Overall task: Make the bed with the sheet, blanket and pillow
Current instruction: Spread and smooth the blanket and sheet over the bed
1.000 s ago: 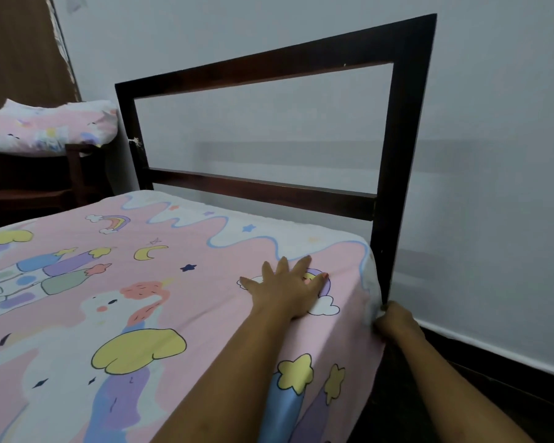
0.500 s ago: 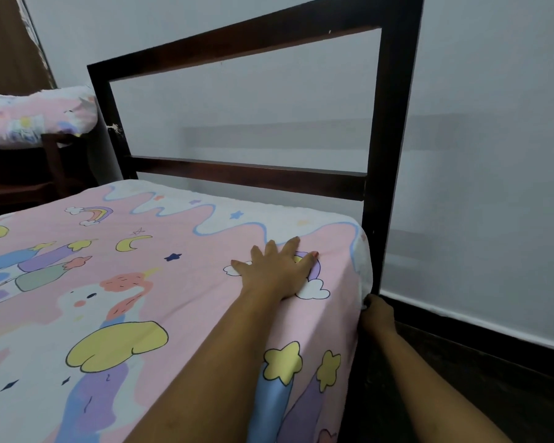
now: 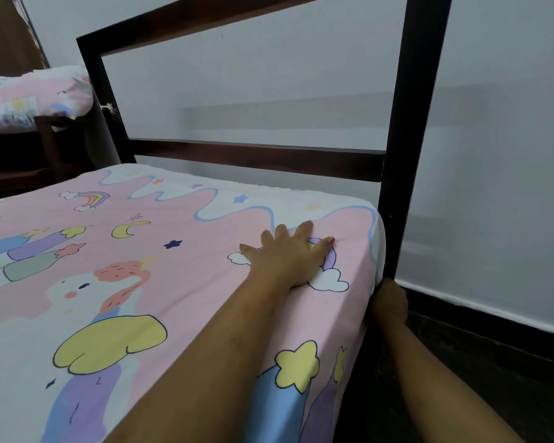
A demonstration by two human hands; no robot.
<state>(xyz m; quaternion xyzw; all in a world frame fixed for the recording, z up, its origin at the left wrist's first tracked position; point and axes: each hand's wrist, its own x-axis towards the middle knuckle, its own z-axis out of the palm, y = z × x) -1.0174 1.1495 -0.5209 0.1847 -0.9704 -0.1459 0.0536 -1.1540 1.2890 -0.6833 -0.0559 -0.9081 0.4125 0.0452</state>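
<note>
A pink sheet (image 3: 173, 270) printed with a unicorn, stars and rainbows covers the mattress and looks smooth. My left hand (image 3: 288, 254) lies flat on it near the far right corner, fingers spread. My right hand (image 3: 389, 300) is down at that corner beside the dark headboard post (image 3: 406, 148), fingers curled around the sheet's lower edge under the mattress; its fingertips are hidden. A pillow (image 3: 29, 97) in matching pink fabric rests on a dark chair at the upper left. No blanket is in view.
The dark wooden headboard frame (image 3: 256, 158) stands against a pale grey wall (image 3: 493, 139). A dark skirting strip and dark floor (image 3: 493, 362) run along the bed's right side. The chair (image 3: 45, 148) stands beyond the bed's far left corner.
My view has shifted lower and closer to the corner. My left hand stays pressed flat; my right hand has stayed at the sheet edge by the post, slightly lower under the mattress.
</note>
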